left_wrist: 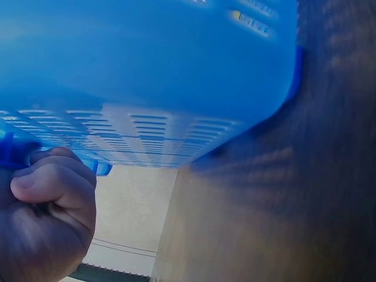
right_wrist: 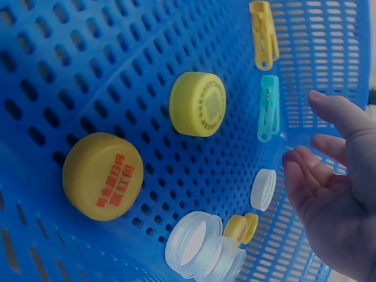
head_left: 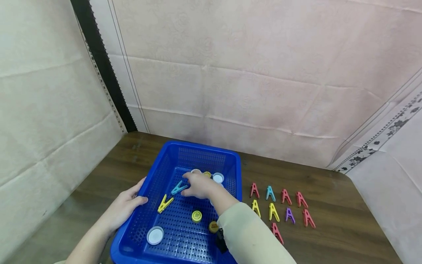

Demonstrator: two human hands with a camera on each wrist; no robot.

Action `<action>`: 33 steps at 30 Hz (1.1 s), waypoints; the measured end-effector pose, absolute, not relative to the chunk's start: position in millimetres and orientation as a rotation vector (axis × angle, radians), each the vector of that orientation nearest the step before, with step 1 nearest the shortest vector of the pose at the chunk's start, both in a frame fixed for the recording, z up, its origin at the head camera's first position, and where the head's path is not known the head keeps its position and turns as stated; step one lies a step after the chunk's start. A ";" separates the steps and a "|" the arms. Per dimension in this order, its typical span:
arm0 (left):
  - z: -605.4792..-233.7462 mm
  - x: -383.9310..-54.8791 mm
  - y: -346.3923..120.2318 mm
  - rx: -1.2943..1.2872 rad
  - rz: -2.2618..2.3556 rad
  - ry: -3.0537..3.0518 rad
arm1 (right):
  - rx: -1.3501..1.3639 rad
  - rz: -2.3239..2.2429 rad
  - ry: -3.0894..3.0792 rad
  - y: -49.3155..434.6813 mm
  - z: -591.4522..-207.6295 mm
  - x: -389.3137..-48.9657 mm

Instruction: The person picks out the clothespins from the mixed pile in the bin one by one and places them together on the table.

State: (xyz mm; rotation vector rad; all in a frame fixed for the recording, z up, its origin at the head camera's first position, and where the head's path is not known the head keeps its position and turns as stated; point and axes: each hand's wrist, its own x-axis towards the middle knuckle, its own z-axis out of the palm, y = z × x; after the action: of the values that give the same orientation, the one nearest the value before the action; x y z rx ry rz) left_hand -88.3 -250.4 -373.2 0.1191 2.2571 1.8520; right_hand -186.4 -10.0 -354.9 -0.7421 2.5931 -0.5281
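A blue plastic basket stands on the wooden table, and my left hand grips its left rim; in the left wrist view that hand shows curled fingers at the rim. Inside the basket reaches my right hand, holding nothing, with fingers spread beside a light blue clothespin. The right wrist view shows the same hand apart from that clothespin. A yellow clothespin lies closer to the left wall. Yellow bottle caps and white caps are scattered over the basket floor.
Right of the basket, several clothespins lie spread on the table, among them red, yellow, light blue and purple ones. Cloth-covered walls enclose the table at the back and sides.
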 end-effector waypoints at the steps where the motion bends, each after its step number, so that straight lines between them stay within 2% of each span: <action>1: -373.5 -87.9 -250.2 0.118 1.850 2.257 | -0.741 -0.500 2.591 -11.9 -356.2 -185.2; 11: -376.1 -84.3 -252.0 0.089 1.828 2.298 | -0.717 -0.334 2.570 -21.6 -361.0 -180.0; 27: -375.4 -89.7 -250.0 0.169 1.821 2.289 | -0.726 -0.346 2.577 -24.8 -372.0 -193.6; 33: -373.4 -89.5 -251.4 0.161 1.814 2.293 | -0.805 -0.317 2.590 -28.2 -374.1 -190.3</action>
State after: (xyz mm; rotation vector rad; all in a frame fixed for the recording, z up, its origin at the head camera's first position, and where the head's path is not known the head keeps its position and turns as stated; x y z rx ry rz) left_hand -89.5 -251.4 -373.4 0.1606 2.2933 1.8139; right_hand -190.3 -28.2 -374.1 -0.8048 2.5904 -0.3171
